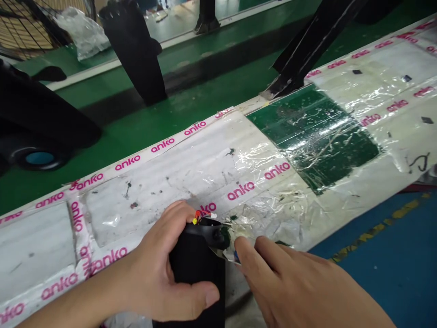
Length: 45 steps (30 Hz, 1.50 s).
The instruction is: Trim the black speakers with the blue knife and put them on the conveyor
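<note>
My left hand (160, 269) is wrapped round a black ribbed plastic housing (200, 264) standing at the near edge of the bench. Red, yellow and white wire ends (200, 215) stick out of its open top. My right hand (290, 282) comes in from the right, its index finger and thumb pinched at the housing's top rim on a small shiny piece with a bit of blue (234, 256) that I cannot name.
The bench (153, 182) is covered in white sheet, clear film and pink "anko" tape, with a green patch (317, 136) at the right. Beyond lies a green conveyor (143, 123) with black plastic parts (136, 50) standing on it. Blue floor (392, 259) shows at the right.
</note>
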Available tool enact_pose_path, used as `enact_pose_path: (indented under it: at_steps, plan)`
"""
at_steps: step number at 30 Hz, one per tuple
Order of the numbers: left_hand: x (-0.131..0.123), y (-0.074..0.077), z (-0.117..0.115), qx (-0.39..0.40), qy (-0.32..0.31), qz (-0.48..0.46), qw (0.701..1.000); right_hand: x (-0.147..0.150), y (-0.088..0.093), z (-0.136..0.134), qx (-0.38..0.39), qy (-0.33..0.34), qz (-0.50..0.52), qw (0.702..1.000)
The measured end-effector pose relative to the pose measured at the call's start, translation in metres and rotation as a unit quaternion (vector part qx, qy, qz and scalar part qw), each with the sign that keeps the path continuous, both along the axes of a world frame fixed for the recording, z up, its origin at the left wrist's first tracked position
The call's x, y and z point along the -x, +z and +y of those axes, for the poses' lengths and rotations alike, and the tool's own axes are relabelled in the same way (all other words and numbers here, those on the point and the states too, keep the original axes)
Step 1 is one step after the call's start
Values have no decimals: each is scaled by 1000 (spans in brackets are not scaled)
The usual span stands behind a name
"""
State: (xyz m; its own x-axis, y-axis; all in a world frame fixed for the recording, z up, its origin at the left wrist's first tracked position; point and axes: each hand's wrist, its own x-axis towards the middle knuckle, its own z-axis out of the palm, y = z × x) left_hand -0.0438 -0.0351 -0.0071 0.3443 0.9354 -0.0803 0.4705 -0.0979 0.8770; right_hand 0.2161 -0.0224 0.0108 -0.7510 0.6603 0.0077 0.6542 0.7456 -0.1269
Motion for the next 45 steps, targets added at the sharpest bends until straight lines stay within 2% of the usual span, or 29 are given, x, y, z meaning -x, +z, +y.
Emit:
enact_pose_path:
  at_steps: [3,7,13,17,21,26,30,32,35,37,38,40,41,43,45]
  plan:
    - [2,-5,-4,26,-2,-23,999,4,-5,3,-10,-9,-2,1000]
    - [0,-4,-1,60,-18,-83,995,6,-17,10,23,-9,38,999]
    - [-4,-2,2,20,-20,-65,997,7,-31,4,20,-22,72,997]
    - [-5,-5,-3,-2,-13,-15,1000,7,-21,3,17,-19,22,999]
    - [-10,1,4,-56,-17,10,998,8,-10,18,64,11,-65,996]
    - [-14,5,8,-53,-19,17,998,9,-7,36,82,35,-61,994]
    - [-17,5,3,-51,7,30,998,3,3,31,49,46,-52,996]
    - [-18,6,-1,-43,2,47,998,-9,8,27,28,41,-43,998]
    - [-18,9,-6,-1,3,80,997,-44,16,28,9,16,-20,1000]
    - [-16,13,-8,29,19,98,995,-69,23,30,-22,-78,0,997]
    - [-16,15,-9,39,24,100,994,-77,25,29,-12,-173,23,985]
    - [-15,20,-9,49,10,82,995,-80,27,19,77,-275,116,951]
    - [-15,22,-9,53,-11,58,997,-73,26,11,136,-293,183,928]
    - [-13,24,-5,65,-54,-7,996,-49,18,-10,260,-286,297,873]
    - [-9,20,-1,73,-71,-69,992,-22,7,-30,399,-294,357,792]
